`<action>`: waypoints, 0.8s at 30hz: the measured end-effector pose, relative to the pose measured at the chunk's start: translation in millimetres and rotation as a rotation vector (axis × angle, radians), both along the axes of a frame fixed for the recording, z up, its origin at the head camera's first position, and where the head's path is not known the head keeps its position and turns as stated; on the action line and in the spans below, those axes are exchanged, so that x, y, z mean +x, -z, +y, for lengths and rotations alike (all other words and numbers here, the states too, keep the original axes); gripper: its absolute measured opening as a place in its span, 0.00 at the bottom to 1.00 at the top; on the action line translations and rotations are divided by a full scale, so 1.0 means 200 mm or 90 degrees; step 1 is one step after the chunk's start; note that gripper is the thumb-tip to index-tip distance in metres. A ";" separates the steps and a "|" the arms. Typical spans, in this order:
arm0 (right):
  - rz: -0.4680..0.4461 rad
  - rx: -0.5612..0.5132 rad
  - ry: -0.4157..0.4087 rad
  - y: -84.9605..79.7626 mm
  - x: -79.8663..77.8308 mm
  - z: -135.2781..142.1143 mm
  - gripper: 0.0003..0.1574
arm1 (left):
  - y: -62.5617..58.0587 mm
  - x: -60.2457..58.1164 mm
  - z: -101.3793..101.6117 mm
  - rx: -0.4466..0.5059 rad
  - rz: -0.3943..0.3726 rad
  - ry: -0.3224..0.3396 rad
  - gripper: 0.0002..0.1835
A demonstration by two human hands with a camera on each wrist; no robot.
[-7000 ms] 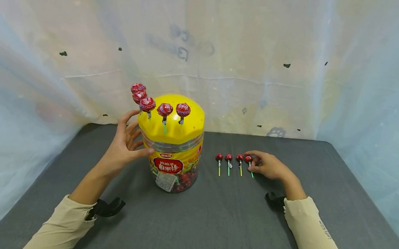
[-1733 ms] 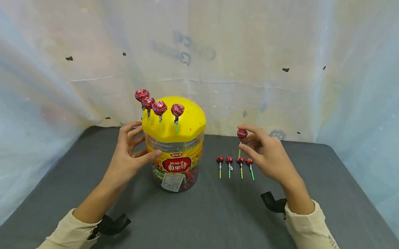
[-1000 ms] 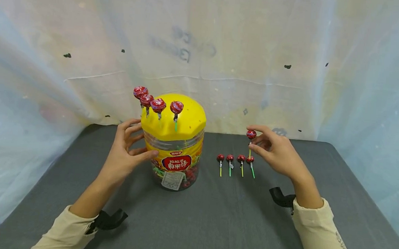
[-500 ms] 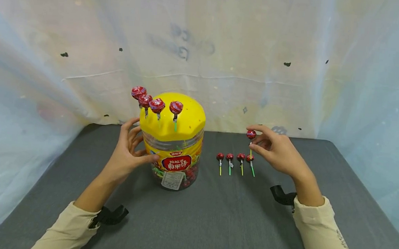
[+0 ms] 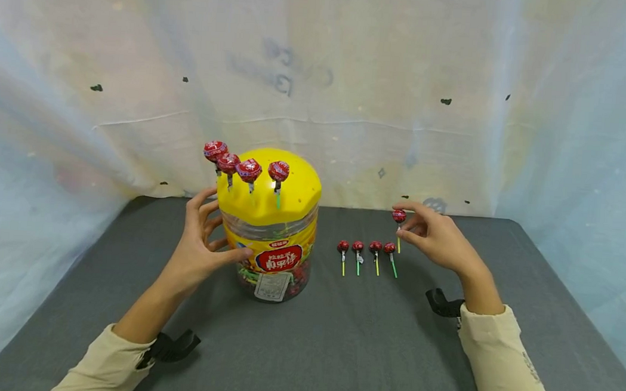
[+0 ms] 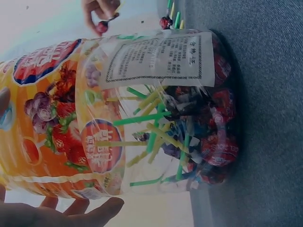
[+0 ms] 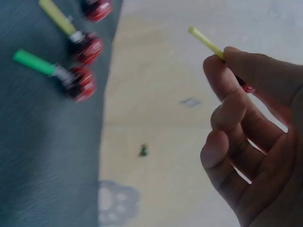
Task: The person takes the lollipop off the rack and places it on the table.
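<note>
My left hand (image 5: pixel 197 242) holds the side of a large clear candy jar (image 5: pixel 273 265) with a yellow lid (image 5: pixel 297 185). Its thumb lies on the front label and its fingers reach behind. Several red-wrapped lollipops stand upright by their sticks along the left and front of the lid, one of them a green-sticked lollipop (image 5: pixel 279 172). Above the table, my right hand (image 5: pixel 434 236) pinches a lollipop (image 5: pixel 399 216) between thumb and fingertips. Its yellow stick points down in the head view. Just left of that hand, several lollipops (image 5: pixel 376 247) lie in a row on the table.
A grey cloth (image 5: pixel 325 352) covers the table, with a pale printed curtain (image 5: pixel 353 72) hanging behind its far edge. More lollipops (image 6: pixel 220 149) with green and yellow sticks fill the bottom of the jar. Each wrist wears a black strap (image 5: pixel 443 303).
Seven seconds ago the right hand was at the rightmost table lollipop and the lid bore one more lollipop. Now that hand holds a lollipop, lately shifted slightly right. The jar has turned a little.
</note>
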State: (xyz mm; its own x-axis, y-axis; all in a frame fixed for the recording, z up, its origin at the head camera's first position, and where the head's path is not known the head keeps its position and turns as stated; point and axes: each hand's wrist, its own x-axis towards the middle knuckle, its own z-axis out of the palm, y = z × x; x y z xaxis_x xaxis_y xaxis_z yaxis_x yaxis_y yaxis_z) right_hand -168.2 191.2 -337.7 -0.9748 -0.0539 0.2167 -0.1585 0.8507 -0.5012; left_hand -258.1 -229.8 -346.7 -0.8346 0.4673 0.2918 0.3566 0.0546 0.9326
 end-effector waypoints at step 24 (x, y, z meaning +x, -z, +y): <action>-0.190 -0.001 0.005 0.24 -0.06 0.20 0.33 | 0.02 -0.01 -0.01 0.000 0.009 0.005 0.57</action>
